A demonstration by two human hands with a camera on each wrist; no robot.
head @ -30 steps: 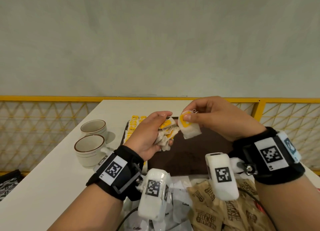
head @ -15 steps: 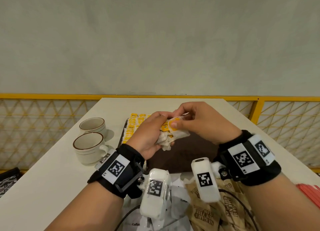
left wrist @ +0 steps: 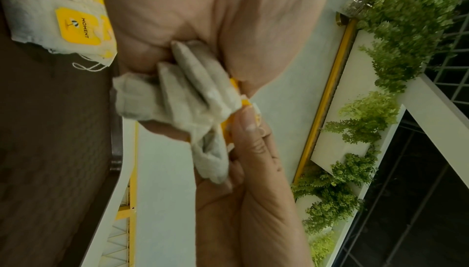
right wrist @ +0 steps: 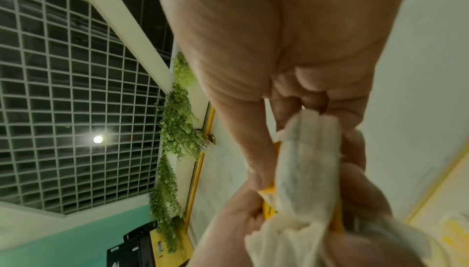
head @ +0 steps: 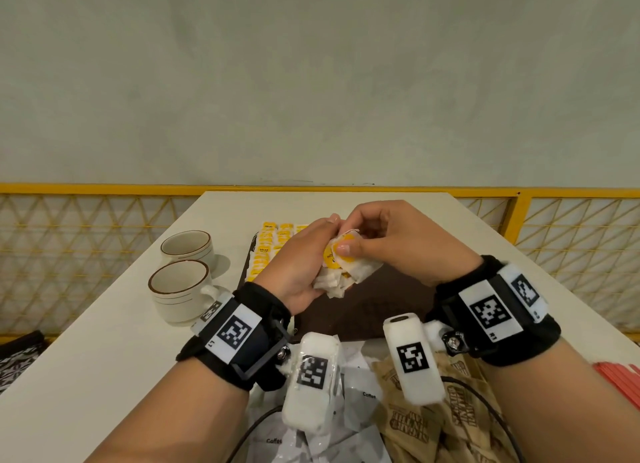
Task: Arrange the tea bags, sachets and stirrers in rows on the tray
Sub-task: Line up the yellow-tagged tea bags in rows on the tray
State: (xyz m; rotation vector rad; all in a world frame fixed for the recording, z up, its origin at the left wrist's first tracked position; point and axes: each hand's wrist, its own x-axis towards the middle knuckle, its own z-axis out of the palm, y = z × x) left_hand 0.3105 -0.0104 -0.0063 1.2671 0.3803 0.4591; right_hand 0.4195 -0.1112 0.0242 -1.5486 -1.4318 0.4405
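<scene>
Both hands are closer together than 1 s ago: right hand (head: 391, 244) has come back w/ its single bag to meet the left hand (head: 298, 265). Left fingers curl round a bunch of white paper tea bags w/ yellow tags (head: 337, 280), held above the dark brown rectangular tray (head: 381, 310). Right thumb & forefinger pinch one yellow-tagged tea bag (head: 349, 263) at top of the bunch. Rows of same bags (head: 268, 251) lie on tray's far left part. Two cream ceramic cups w/ brown rims (head: 181, 279) stand left of tray on the white table (head: 86, 376). Brown paper sachets (head: 450, 424), white coffee sachets (head: 363, 393) & red stirrers (head: 620, 383) lie near, off the tray.
</scene>
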